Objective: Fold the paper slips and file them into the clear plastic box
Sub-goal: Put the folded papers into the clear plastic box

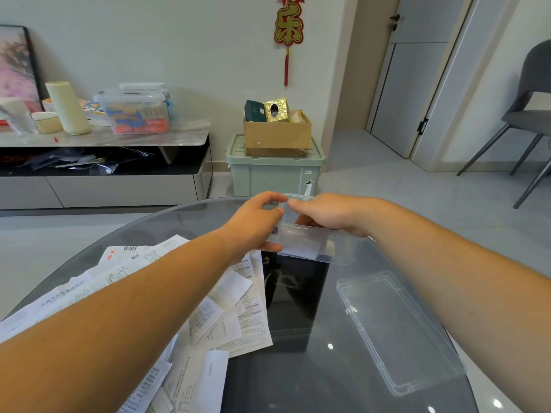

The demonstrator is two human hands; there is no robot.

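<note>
- Head view, looking down along two bare forearms toward the far edge of a round glass counter (298, 383).
- Early in the task, by the look of it: paper slips (226, 308) mostly lying flat and unfolded, heaped loosely over the left half of the counter.
- Clear plastic box (316, 245) held near the far edge, between left hand (256, 222) and right hand (325, 213); resting on the glass or lifted slightly, hard to tell.
- Left fingers (272, 198) curled round the box's left end; right fingers (298, 202) bent over its far rim, gripping it.
- Pale patch showing through the box's near wall, perhaps one filed slip; cannot say for sure.
- Left to do, most likely: folding and filing nearly the whole heap.
- Loose lid (399, 332) lying flat toward the right edge, well apart from the box.
- Box and lid: thin, rigid, see-through plastic, rectangular with rounded corners.
- Slips: thin white printed paper, mostly long narrow rectangles, a few with barcodes.
- Counter: smooth, dark, tinted glass, glossy, dotted with small light reflections.
</note>
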